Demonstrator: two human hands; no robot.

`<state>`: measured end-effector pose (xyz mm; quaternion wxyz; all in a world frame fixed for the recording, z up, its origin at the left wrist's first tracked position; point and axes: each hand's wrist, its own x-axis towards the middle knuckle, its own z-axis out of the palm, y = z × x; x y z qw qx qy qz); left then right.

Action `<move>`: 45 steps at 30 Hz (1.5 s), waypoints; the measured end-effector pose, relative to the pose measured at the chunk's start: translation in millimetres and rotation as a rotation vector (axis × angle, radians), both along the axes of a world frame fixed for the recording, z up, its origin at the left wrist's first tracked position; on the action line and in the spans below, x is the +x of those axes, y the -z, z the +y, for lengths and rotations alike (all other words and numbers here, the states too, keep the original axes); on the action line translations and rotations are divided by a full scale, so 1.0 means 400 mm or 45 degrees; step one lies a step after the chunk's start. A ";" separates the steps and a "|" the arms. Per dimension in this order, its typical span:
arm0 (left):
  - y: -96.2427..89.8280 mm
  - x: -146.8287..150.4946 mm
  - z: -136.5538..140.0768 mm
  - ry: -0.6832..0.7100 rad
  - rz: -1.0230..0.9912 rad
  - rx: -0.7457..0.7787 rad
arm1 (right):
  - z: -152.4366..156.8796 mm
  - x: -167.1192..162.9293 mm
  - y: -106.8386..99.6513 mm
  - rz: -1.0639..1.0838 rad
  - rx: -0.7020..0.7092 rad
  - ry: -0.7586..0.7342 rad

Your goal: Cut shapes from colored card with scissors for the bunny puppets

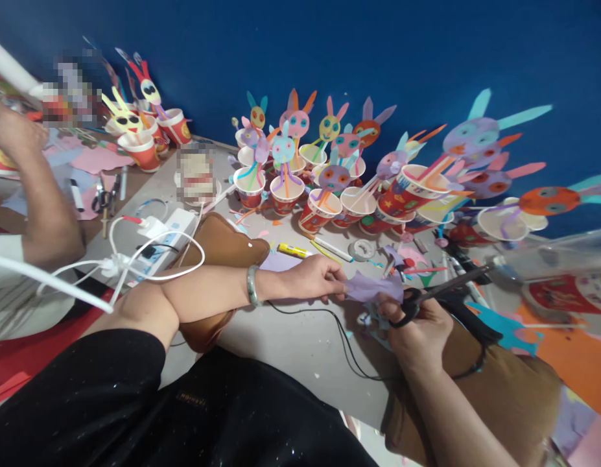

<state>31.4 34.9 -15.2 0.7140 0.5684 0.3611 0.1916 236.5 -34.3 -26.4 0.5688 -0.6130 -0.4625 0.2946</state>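
Note:
My left hand (pixel 316 277), with a bangle at its wrist, pinches the left end of a small crumpled piece of purple paper (pixel 375 287). At the paper's other end is my right hand (pixel 421 327), its fingers closed around the black handles of a pair of scissors (pixel 411 303). The blades point up and to the right, away from the paper. My right fingertips touch the paper's lower right edge; whether they also grip it I cannot tell. Beyond my left hand lie a yellow marker (pixel 294 250) and a white pen (pixel 338 250).
Paper cups (pixel 286 194) with rabbit-faced paper figures line the blue wall. A roll of tape (pixel 362 250) lies among paper scraps. Left are a power strip (pixel 166 240) with looping white cables and another person's arm (pixel 50 188). Orange paper (pixel 572 357) lies right; a black cord crosses the table.

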 end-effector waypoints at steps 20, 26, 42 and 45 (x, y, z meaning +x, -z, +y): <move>-0.063 -0.031 0.074 -0.023 -0.070 0.113 | 0.008 -0.015 -0.016 -0.006 0.030 0.075; -0.084 -0.039 0.088 -0.317 -0.209 -0.001 | 0.007 -0.013 -0.029 -0.038 0.055 -0.109; -0.094 -0.028 0.060 -0.460 -0.513 -0.101 | 0.001 -0.030 -0.042 -0.304 -0.201 -0.829; -0.092 -0.024 0.058 -0.528 -0.545 -0.136 | 0.000 -0.030 -0.038 -0.324 -0.274 -0.850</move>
